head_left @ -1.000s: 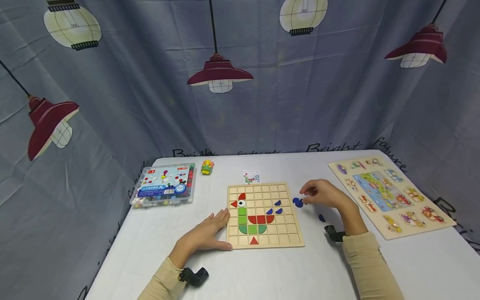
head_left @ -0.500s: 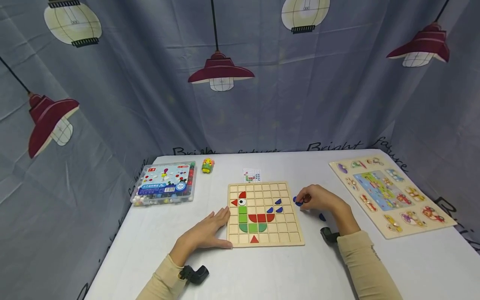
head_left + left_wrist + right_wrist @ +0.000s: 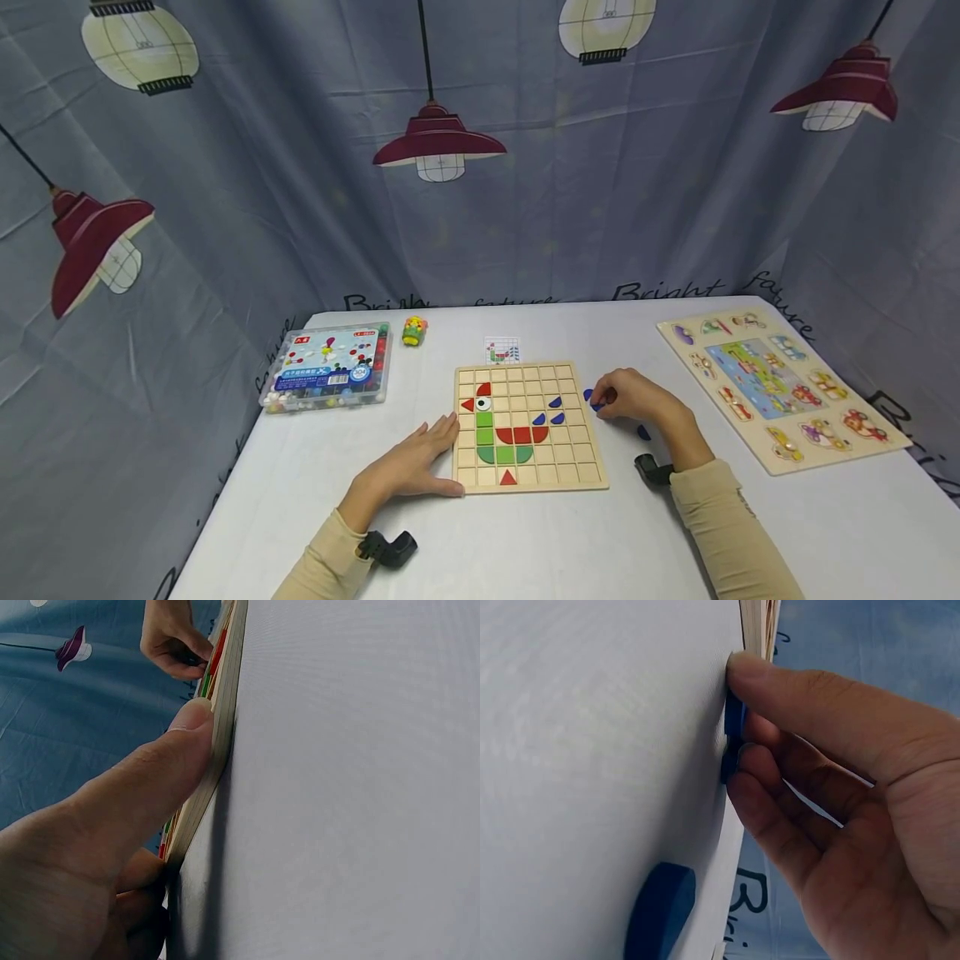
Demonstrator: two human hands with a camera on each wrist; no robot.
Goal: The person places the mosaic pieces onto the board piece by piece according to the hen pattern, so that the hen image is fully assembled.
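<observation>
A square wooden grid board (image 3: 570,467) lies on the white table, with red, green and blue pieces and a round eye piece forming a figure on it. My left hand (image 3: 411,467) rests at the board's lower left, fingers extended along its left edge and thumb (image 3: 161,769) touching the front edge. Just beyond the right edge, my right hand (image 3: 637,396) pinches a small blue piece (image 3: 735,712) between thumb and fingertips, low at the tabletop. Another blue piece (image 3: 729,761) shows under the fingers, partly hidden. Nearer the wrist lies a separate blue quarter-round piece (image 3: 660,907).
A printed pattern card (image 3: 502,350) lies behind the board. At the back left are a clear plastic case (image 3: 327,371) of colourful parts and a small toy figure (image 3: 414,331). A wooden picture puzzle (image 3: 780,387) covers the right side of the table.
My right hand has lowered and shifted slightly left onto the blue pieces, its fingers closing there. My left hand stays at the board's edge, and the pieces on the board have not moved.
</observation>
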